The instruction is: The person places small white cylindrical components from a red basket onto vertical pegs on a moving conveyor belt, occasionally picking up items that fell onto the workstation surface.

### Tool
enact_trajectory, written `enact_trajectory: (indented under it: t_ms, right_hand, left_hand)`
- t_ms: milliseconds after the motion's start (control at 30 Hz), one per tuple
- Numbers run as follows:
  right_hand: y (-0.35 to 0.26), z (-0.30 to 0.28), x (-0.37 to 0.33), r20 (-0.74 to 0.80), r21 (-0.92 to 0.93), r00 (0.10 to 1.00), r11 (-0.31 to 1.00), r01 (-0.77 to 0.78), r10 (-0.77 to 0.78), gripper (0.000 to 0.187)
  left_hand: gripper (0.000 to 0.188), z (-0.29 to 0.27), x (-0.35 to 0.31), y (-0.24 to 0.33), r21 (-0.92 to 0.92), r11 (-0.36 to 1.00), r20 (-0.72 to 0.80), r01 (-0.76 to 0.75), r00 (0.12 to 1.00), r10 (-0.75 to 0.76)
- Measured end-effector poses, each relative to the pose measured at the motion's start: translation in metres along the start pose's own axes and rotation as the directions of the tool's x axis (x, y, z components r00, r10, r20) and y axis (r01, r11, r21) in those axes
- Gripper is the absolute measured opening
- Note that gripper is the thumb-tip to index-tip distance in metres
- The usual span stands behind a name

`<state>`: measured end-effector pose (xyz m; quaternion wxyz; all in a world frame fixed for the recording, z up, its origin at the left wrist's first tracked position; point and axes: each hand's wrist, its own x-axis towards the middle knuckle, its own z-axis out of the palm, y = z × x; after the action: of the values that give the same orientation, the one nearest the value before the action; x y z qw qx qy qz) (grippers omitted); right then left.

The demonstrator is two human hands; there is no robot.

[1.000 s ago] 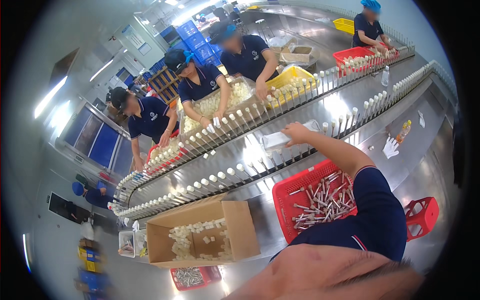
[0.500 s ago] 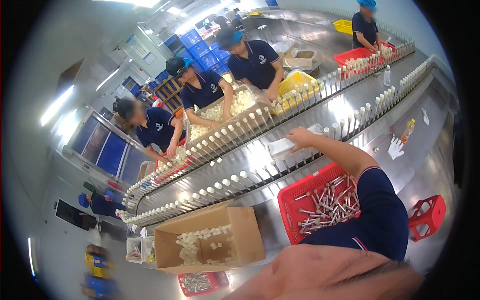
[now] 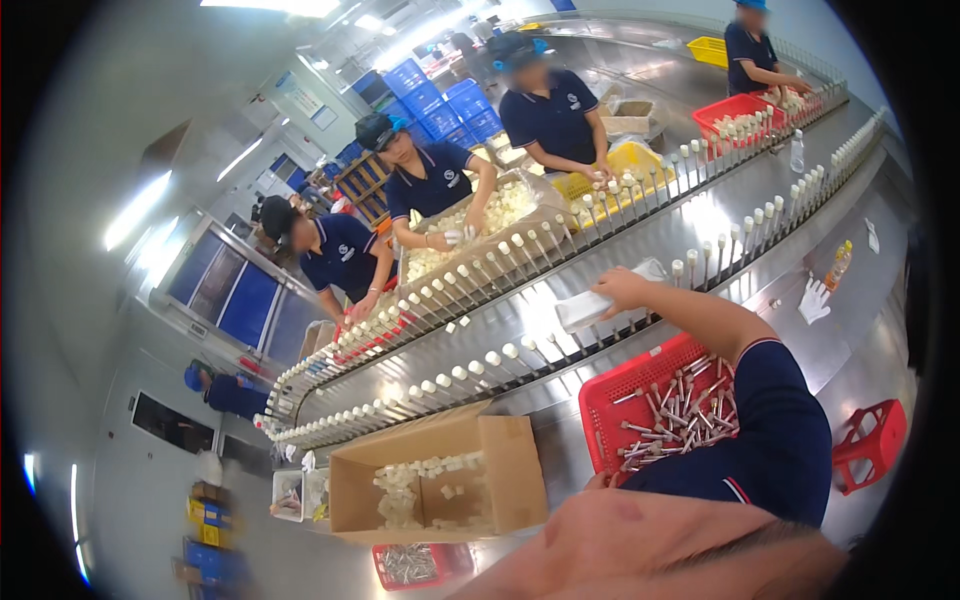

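Note:
My right hand (image 3: 624,289) reaches over the conveyor's near row, its fingers curled over a flat, pale, box-like plastic package (image 3: 576,311). Part of the package is covered by the hand and forearm. Upright thin holders topped with white caps (image 3: 512,351) line the conveyor beside it. Below my right arm sits a red basket (image 3: 596,412) with many loose metallic rods (image 3: 675,415) in it. Of my left hand (image 3: 598,482) only a bit of the fingers shows at the basket's near edge. The rest of it is hidden.
A cardboard box (image 3: 512,470) of white pieces stands left of the red basket, with a smaller red tray (image 3: 440,565) of metal parts before it. Co-workers handle white pieces across the conveyor. A white glove (image 3: 815,300), a bottle (image 3: 838,266) and a red stool (image 3: 868,447) are at right.
The whole view has shifted a little right and down. My right hand stays at the pale package, its fingers more curled. A bit of my left hand now shows by the red basket.

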<state>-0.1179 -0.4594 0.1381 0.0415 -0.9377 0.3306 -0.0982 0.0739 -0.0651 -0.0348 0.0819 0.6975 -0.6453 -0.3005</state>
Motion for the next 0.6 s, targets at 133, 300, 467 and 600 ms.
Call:
enact_trajectory:
  t_ms: [133,300,467,600]
  right_hand:
    - [0.013,-0.020,-0.006,-0.006,-0.010,1.000,1.000,-0.024,0.024,0.073]
    - [-0.015,-0.029,0.020,-0.195,0.051,0.981,0.998,0.030,-0.019,0.073]
    - [-0.014,0.002,0.014,-0.020,0.001,0.999,0.999,0.051,-0.051,0.074]
    - [0.007,-0.007,-0.004,0.043,-0.007,0.999,1.000,0.030,-0.030,0.075]
  left_hand:
    - [0.027,0.015,0.011,-0.007,0.046,0.997,-0.111,-0.067,0.991,0.072]
    - [0.023,0.027,0.002,-0.023,0.125,0.987,-0.253,-0.104,0.958,0.133]
    - [0.019,0.042,0.008,-0.023,0.216,0.956,-0.349,-0.198,0.899,0.265]
    - [0.016,0.060,0.022,-0.032,0.313,0.911,-0.422,-0.267,0.821,0.385]
